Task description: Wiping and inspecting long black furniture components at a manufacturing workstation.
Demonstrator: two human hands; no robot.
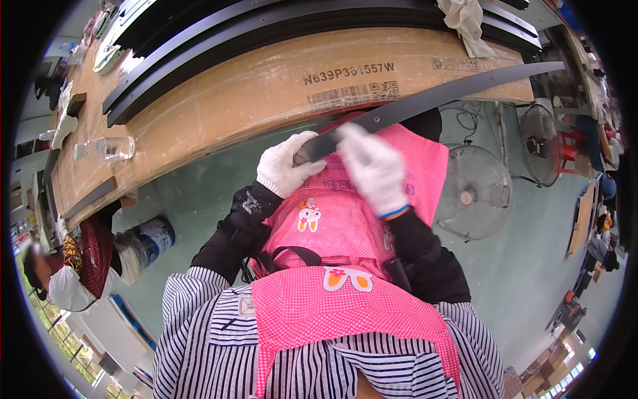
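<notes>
A long dark grey strip (452, 90) with a small hole slants from my lap across the table's near edge, its far end reaching to the upper right. White-gloved, my left hand (287, 165) is closed round the strip's near end. My right hand (375, 166), in a white glove with a blue cuff edge, is at the strip just right of the left one. Motion blurs its fingers, so their grip and anything in them cannot be made out. Beneath both hands lies my pink checked apron (359, 246).
Brown cardboard (232, 100) covers the table. Several dark strips (266, 33) lie along its far side, with a pale cloth (465, 23) over them. A clear plastic cup (105, 149) lies at left. Fans (473, 193) stand on the floor at right. Another person (86, 266) sits at left.
</notes>
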